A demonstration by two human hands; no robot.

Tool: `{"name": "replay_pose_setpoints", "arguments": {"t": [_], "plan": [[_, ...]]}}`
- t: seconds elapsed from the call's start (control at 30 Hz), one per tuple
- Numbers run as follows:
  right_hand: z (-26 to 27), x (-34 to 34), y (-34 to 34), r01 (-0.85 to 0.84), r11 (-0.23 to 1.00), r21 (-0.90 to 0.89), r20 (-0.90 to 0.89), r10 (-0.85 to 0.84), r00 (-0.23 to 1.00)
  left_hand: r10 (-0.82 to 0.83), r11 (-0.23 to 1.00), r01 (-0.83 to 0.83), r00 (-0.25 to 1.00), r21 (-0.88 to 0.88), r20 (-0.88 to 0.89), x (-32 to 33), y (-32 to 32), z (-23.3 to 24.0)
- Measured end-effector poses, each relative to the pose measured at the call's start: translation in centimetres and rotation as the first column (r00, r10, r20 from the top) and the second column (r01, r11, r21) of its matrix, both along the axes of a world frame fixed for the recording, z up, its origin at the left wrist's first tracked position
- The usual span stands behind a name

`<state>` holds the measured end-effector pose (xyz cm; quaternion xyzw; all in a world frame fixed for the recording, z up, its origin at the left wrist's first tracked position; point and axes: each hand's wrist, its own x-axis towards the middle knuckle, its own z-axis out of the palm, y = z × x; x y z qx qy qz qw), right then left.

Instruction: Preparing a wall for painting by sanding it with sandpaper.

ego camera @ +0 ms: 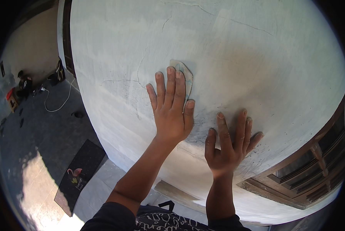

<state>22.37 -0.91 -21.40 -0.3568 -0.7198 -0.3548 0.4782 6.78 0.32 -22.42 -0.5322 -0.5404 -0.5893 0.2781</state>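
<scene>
My left hand [172, 106] lies flat on a pale painted wall [218, 66], pressing a worn sheet of sandpaper [187, 73] whose edge shows past its fingertips and along the index finger. To the right and a little lower, my right hand [231, 141] rests on the wall with its fingers spread and nothing in it. Dark scuffs and rough patches mark the wall between and beside the hands. Thin cracks run above and to the left of my left hand.
A brown wooden window frame [294, 202] is at the lower right. At left, a dark flamingo mat [80, 176] lies on the floor, with a white cable [57, 110] farther off. A person [25, 83] sits by the far wall beside a red-topped wooden stool [12, 99].
</scene>
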Motion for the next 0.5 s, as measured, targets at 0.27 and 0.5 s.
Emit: {"name": "replay_pose_setpoints", "arguments": {"t": [0.27,0.5], "plan": [[-0.6,0.4,0.6,-0.12,0.992,0.034,-0.011,0.12,0.993,-0.023,1.0,0.023,1.0,0.005,-0.013,3.8,0.0,-6.1],[-1.0,1.0,0.4,-0.215,0.975,0.06,-0.06,0.219,0.974,0.014,0.998,-0.016,1.0,0.054,0.024,1.0,0.3,0.1]]}}
